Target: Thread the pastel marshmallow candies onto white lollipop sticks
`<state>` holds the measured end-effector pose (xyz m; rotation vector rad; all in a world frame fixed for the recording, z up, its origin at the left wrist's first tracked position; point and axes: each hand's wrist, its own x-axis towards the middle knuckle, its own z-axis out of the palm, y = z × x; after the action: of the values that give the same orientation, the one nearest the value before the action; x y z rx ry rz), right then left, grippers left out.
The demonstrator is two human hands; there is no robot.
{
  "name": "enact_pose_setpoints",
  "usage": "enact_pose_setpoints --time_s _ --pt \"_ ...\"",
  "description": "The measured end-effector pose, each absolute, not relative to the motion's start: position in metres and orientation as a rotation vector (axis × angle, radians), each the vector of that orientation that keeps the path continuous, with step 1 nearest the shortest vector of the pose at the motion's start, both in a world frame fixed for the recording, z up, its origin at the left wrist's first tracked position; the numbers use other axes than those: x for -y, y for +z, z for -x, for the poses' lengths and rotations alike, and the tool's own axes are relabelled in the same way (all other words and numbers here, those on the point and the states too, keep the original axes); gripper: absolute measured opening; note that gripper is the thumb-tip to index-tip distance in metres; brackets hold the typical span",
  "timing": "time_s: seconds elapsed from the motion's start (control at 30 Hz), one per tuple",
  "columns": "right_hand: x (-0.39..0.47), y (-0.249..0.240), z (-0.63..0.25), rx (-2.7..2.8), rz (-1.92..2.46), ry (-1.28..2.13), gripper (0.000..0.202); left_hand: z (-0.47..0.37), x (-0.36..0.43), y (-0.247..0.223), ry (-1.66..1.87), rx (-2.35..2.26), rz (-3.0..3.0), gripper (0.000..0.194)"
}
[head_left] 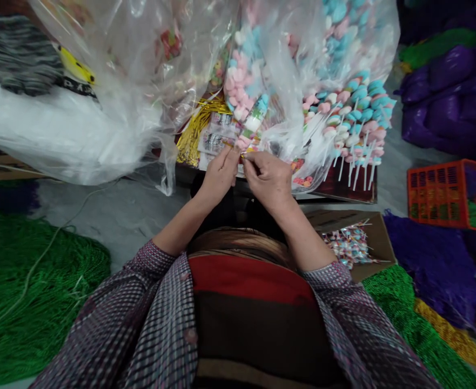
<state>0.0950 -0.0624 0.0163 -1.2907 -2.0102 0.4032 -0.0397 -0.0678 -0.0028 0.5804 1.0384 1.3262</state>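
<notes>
A small clear bag of candy (254, 120), with blue, white and pink pieces inside, lies between my hands with its near end toward me. My left hand (222, 168) is closed in a pinch at this end, a bit of gold tie showing by its fingertips. Close beside it, my right hand (270, 177) pinches a gold twist tie (243, 155) at the bag's end; the fingers hide most of it. A bundle of gold twist ties (195, 132) and printed packets (218, 135) lie just beyond my left hand.
Marshmallow skewers (359, 121) on white sticks lie at the table's right. Large plastic bags (140, 70) cover the left and back. A cardboard box (379, 237) of wrapped candies stands below, near an orange crate (436, 197). Green strands (39, 286) heap at lower left.
</notes>
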Motion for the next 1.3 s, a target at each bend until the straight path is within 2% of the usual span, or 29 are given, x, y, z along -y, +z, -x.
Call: enact_pose_setpoints --time_s 0.13,0.37,0.53,0.8,0.93,1.13,1.3 --pt "0.063 0.023 -0.097 1.858 1.264 0.632 0.029 0.036 0.068 0.011 1.287 -1.041 -0.552 0.042" --pt "0.065 0.020 -0.092 1.458 1.293 1.041 0.052 0.033 0.080 0.036 1.161 -0.876 -0.483 0.049" --pt "0.063 0.007 -0.096 1.368 1.214 1.140 0.054 0.039 0.087 0.038 0.986 -0.766 -0.547 0.047" --pt "0.059 0.006 -0.111 1.481 0.980 1.453 0.050 0.041 0.088 0.044 0.767 -0.605 -0.412 0.057" --pt "0.060 -0.002 -0.110 1.460 1.004 1.342 0.051 0.037 0.089 0.039 0.766 -0.578 -0.336 0.054" --pt "0.061 -0.009 -0.104 1.567 1.255 0.750 0.039 0.025 0.085 0.036 0.970 -0.697 -0.293 0.049" --pt "0.060 -0.004 -0.102 1.699 1.272 0.481 0.034 0.020 0.074 0.033 1.140 -0.885 -0.393 0.045"
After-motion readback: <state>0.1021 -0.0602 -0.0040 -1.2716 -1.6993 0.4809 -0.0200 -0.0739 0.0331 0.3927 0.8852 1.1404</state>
